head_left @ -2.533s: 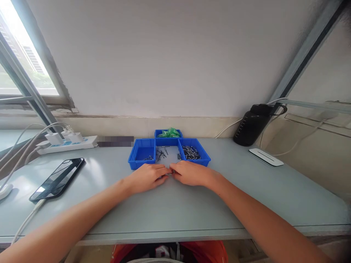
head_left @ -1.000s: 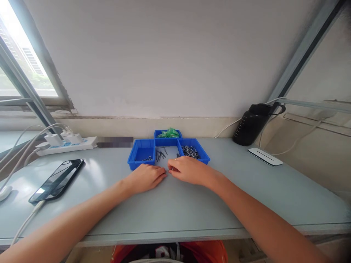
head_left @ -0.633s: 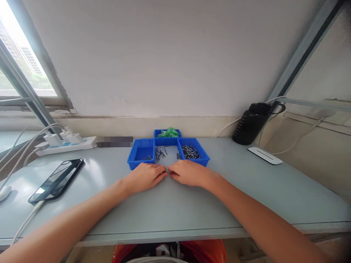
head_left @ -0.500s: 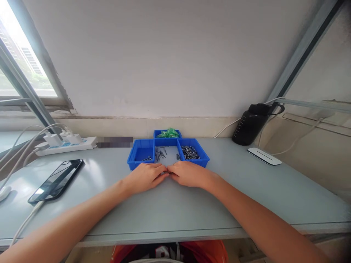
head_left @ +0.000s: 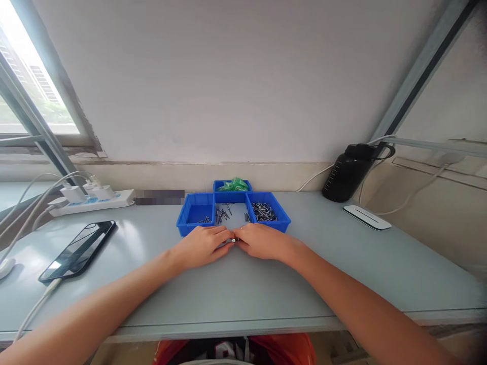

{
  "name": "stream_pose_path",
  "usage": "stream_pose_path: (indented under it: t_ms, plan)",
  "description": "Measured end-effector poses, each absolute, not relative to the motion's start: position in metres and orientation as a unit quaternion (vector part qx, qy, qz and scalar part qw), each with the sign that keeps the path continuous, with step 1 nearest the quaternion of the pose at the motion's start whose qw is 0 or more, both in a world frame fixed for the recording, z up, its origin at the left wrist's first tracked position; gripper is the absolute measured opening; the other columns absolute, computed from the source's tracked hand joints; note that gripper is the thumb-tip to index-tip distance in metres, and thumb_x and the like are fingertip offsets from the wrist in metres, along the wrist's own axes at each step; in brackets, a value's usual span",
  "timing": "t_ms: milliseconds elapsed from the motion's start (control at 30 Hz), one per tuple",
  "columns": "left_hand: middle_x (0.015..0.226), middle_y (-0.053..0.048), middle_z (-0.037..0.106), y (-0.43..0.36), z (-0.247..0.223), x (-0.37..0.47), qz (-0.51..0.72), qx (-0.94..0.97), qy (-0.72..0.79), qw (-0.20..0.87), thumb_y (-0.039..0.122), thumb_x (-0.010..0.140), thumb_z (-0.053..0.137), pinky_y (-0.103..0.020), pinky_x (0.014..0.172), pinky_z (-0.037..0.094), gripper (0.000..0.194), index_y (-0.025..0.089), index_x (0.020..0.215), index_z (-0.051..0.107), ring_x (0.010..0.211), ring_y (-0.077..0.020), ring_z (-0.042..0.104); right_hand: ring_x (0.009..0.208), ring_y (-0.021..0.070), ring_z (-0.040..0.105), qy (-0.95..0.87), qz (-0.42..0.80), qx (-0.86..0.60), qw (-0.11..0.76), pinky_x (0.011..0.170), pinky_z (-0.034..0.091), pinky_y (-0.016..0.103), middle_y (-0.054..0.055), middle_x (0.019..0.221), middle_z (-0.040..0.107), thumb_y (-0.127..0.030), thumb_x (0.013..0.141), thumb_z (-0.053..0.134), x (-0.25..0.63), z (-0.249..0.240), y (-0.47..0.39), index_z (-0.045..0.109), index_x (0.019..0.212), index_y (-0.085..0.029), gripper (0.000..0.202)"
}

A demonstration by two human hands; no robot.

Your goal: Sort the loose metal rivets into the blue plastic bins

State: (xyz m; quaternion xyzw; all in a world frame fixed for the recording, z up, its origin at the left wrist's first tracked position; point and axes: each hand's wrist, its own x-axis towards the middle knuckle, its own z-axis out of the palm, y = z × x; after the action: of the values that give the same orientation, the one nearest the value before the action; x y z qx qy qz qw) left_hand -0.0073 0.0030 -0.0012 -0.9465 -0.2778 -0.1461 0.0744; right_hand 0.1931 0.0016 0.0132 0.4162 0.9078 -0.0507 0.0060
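In front of the blue bins, my left hand (head_left: pixel 203 245) and my right hand (head_left: pixel 264 241) meet with bent fingers pinched together. A small metal pin-like piece (head_left: pixel 233 241) shows between the fingertips, its bright round end towards me. Most of it is hidden by the fingers. Beyond my right hand, the right blue bin (head_left: pixel 282 218) holds a heap of similar dark metal pieces (head_left: pixel 264 211). The left blue bin (head_left: pixel 194 206), beyond my left hand, has several pieces in its near right corner. Loose metal pieces (head_left: pixel 221 215) lie on the table between the bins.
A rear blue bin (head_left: pixel 216 185) holds green plastic packets (head_left: pixel 236 184). On the left are a phone (head_left: pixel 78 252) with a cable and a power strip (head_left: pixel 124 198) with plugs. To the right stand a black bottle (head_left: pixel 346 175) and a flat white device (head_left: pixel 366 217).
The small metal piece has turned between the fingertips; it lay sideways before, and now its round end shows. Both hands have stayed almost in place.
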Motion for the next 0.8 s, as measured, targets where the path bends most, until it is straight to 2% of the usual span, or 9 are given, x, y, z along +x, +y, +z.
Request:
stream_pose_path:
  t_ms: [300,600,800]
  plan:
    - [0.078,0.002,0.064,0.004,-0.001,-0.008,-0.076,-0.938,-0.330,0.075,0.023,0.087,0.045,-0.025,0.052,0.032,0.010,0.020,0.087,0.055,0.065,-0.0134,0.059,0.064,0.0156,0.056,0.899,-0.058,0.434,0.026,0.048,0.029,0.025,0.005,0.077,0.063,-0.025,0.088,0.039,0.196,0.023,-0.003,0.059,0.083,-0.019,0.021]
    - [0.078,0.002,0.066,0.005,-0.004,-0.008,-0.046,-0.938,-0.335,0.076,0.023,0.089,0.041,-0.026,0.051,0.030,0.015,0.020,0.083,0.054,0.064,-0.0146,0.060,0.062,0.0125,0.051,0.912,-0.052,0.404,-0.052,0.052,0.029,0.024,0.001,0.072,0.059,-0.030,0.093,0.036,0.191,0.028,-0.009,0.052,0.077,-0.019,0.025]
    - [0.078,0.002,0.066,0.004,-0.002,-0.008,-0.043,-0.941,-0.329,0.064,0.023,0.088,0.042,-0.026,0.051,0.029,0.014,0.020,0.083,0.055,0.064,-0.0139,0.060,0.064,0.0132,0.052,0.902,-0.053,0.427,-0.024,0.050,0.028,0.024,0.002,0.073,0.060,-0.027,0.090,0.038,0.195,0.027,-0.006,0.054,0.078,-0.019,0.022]
